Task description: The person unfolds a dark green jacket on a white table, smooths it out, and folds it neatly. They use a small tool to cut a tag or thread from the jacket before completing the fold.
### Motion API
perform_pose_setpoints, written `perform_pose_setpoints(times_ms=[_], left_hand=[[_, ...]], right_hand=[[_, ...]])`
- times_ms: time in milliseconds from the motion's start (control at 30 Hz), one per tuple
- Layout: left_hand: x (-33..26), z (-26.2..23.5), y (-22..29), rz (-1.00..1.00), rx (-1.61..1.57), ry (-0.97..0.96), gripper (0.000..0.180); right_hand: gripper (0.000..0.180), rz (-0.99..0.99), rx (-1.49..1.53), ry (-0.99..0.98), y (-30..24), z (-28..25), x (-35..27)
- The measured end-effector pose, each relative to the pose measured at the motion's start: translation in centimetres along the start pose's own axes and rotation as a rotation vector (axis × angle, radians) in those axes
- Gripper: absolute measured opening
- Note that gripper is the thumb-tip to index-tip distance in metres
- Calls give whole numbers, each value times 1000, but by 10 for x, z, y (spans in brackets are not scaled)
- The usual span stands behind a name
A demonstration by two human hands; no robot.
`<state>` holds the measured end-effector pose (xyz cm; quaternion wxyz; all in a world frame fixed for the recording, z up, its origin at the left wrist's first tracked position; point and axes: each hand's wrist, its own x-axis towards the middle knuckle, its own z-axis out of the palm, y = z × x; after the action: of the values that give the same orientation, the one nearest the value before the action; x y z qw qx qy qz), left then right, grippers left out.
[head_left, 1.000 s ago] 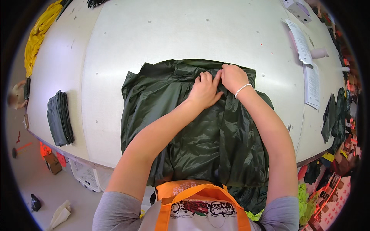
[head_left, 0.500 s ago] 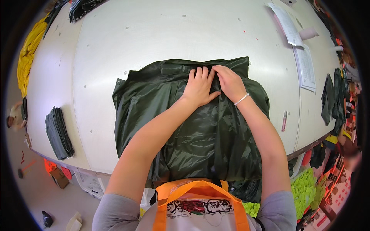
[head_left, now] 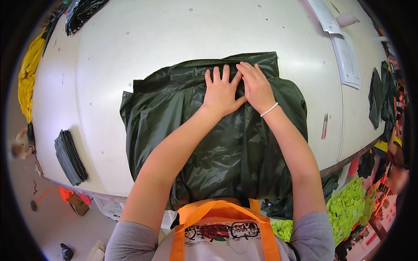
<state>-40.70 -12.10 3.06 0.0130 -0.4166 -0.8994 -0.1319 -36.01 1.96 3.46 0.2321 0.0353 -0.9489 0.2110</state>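
Observation:
A dark green shiny garment [head_left: 165, 117] lies spread on the white table [head_left: 143, 39], its lower part hanging over the near edge. My left hand [head_left: 221, 89] rests flat on its upper middle, fingers apart. My right hand [head_left: 256, 85], with a white bead bracelet at the wrist, lies flat beside it, thumbs touching. Both press on the fabric just below the garment's far edge. Neither hand grips anything.
A stack of dark folded cloth [head_left: 69, 156] lies at the table's left edge. Yellow fabric [head_left: 28, 74] and dark fabric [head_left: 82, 11] sit at the far left. Paper sheets [head_left: 346, 56], a small pink tool [head_left: 324, 126] and dark garments [head_left: 381, 95] are at the right. Bright green fabric [head_left: 348, 204] lies below the table.
Both hands went from gripping the fabric near the collar to lying flat and spread on it. The garment now looks smoother and sits lower in view.

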Motion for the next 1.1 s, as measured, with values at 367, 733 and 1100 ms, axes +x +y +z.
perform_pose_setpoints(times_ms=[367,733,1100], left_hand=[[26,18,11,-125,-182,201,39],[49,28,7,-170,-323,372,18],[46,21,14,-229,-533,260,21]], right_hand=[[17,217,53,-90,54,-4,-1],[11,248,233,90,48,-12,7],[10,347,333,131,36,-11,2]])
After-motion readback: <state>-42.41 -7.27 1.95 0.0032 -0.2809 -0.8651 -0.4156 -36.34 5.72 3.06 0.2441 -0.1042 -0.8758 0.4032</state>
